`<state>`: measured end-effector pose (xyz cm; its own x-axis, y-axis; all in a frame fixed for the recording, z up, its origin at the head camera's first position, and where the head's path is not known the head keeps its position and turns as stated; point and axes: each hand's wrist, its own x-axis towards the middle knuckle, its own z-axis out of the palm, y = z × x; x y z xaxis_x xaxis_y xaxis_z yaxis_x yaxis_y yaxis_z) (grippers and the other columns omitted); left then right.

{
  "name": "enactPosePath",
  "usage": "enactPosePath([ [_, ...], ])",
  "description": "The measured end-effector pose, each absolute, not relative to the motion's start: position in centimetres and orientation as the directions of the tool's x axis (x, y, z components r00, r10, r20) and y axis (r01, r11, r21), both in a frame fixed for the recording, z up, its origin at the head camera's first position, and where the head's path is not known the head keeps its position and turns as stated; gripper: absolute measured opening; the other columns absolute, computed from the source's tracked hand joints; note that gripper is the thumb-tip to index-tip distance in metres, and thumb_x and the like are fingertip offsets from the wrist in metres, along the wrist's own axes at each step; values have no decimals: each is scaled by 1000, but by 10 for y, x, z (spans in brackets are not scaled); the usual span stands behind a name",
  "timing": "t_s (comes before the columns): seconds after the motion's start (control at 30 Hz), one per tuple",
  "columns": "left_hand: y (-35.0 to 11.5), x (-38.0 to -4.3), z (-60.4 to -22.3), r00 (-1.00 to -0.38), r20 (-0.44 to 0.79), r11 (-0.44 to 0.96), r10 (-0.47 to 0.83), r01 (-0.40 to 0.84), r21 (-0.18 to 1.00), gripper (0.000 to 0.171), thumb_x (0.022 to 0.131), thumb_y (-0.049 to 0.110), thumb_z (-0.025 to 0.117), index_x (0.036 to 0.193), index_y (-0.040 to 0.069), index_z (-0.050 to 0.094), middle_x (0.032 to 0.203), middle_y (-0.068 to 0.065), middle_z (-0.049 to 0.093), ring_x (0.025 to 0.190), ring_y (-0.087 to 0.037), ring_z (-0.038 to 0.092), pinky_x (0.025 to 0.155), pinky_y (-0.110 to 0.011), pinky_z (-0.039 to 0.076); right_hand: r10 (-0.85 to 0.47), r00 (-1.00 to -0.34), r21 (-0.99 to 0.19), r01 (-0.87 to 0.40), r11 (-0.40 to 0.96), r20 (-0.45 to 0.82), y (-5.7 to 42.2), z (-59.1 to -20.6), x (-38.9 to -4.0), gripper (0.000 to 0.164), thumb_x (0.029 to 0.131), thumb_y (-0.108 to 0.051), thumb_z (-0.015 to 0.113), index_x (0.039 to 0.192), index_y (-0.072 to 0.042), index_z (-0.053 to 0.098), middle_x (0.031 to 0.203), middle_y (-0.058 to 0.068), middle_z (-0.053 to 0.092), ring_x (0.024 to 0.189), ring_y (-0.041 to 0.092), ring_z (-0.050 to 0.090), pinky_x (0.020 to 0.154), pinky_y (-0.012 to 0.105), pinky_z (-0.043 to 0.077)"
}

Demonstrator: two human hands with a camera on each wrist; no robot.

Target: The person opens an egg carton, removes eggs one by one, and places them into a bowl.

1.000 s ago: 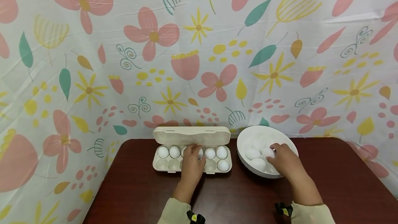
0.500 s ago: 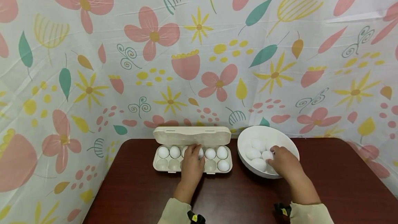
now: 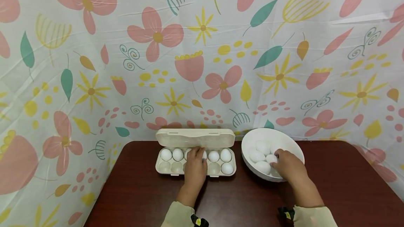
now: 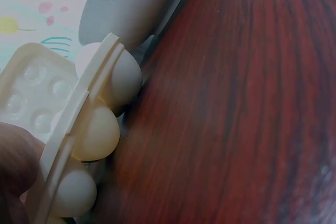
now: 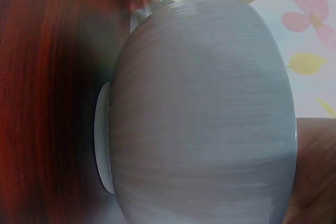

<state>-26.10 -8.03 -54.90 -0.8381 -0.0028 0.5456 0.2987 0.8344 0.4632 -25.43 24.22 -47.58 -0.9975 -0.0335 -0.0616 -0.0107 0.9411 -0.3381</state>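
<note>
In the head view, my left hand (image 3: 194, 167) reaches over the middle of the beige egg carton (image 3: 160, 171), its fingers bent down among the white eggs. An egg (image 3: 204, 155) shows beside its fingertips; whether they grip one is hidden. The back row holds several eggs, and one egg (image 3: 227, 168) sits at the right of the front row. My right hand (image 3: 290, 165) is inside the white bowl (image 3: 247, 139), pinching an egg (image 3: 271, 158) between fingers and thumb. Several other eggs (image 3: 257, 156) lie around it. The bowl's outer wall (image 5: 205, 108) hides the right fingers in the right wrist view.
The carton's lid (image 3: 195, 137) stands open at the back. Carton and bowl sit side by side near the far edge of a dark red-brown table (image 3: 236, 199). A flower-print cloth (image 3: 189, 97) hangs behind it.
My right hand has shifted slightly, with its fingertips a little lower in the bowl, and more of the eggs shows beside it. My left hand has stayed almost still over the carton.
</note>
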Motion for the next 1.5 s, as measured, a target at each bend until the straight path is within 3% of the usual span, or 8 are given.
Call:
enactPosePath([
  [0.13, -81, -260, -549, -838, 546, 840, -8, 291, 459, 40, 85, 1, 77, 123, 11, 71, 124, -7, 64, 115, -32, 60, 79, -47, 58, -40, -997, -339, -18, 941, -60, 242, -476, -254, 42, 88, -18, 74, 117, 10, 61, 107, 30, 67, 90, 36, 64, 83, 54, 53],
  [0.43, -80, -262, -552, -813, 583, 836, 0, 320, 446, 40, 81, -4, 77, 119, 9, 72, 121, -8, 64, 113, -29, 62, 87, -42, 57, -44, -997, -333, -20, 943, -65, 243, -479, -256, 42, 88, -18, 74, 118, 9, 62, 108, 29, 68, 90, 34, 64, 84, 54, 54],
  [1.03, -80, -261, -552, -824, 566, 845, -9, 297, 445, 39, 82, -1, 78, 118, 12, 72, 120, -7, 65, 108, -31, 62, 76, -44, 58, -50, -992, -312, -10, 950, -119, 243, -476, -257, 46, 90, -20, 72, 123, 10, 61, 114, 31, 67, 92, 34, 64, 86, 55, 54],
  [1.5, -80, -261, -554, -830, 558, 847, -18, 284, 450, 39, 82, -2, 78, 117, 12, 72, 119, -8, 65, 113, -30, 62, 83, -43, 58, -42, -991, -334, 3, 943, -129, 243, -475, -258, 45, 90, -18, 68, 123, 12, 60, 114, 32, 65, 95, 36, 62, 90, 57, 52],
])
